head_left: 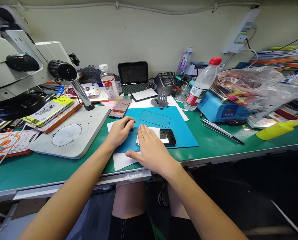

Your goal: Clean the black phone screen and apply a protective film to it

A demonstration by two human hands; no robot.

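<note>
My right hand (151, 148) lies flat, fingers straight and close together, over a white wipe (156, 130) on a phone (168, 137). The dark, glossy right end of this phone shows past the wipe; the rest is covered. Under it is a blue mat (181, 133). My left hand (120, 131) is at the mat's left side with its fingers curled in; whatever is inside them, if anything, is hidden. A thin dark-edged, phone-shaped outline (154, 119) lies on the mat behind. Another phone (120, 109), its screen lit, lies beyond my left hand.
To the left, a microscope (16, 76) stands on a pale base (89, 133). Behind the mat are a small screen (133, 74) and a black box with buttons (164, 83). A red-capped bottle (200, 85), tweezers (221, 131) and a yellow squeeze bottle (276, 130) are right.
</note>
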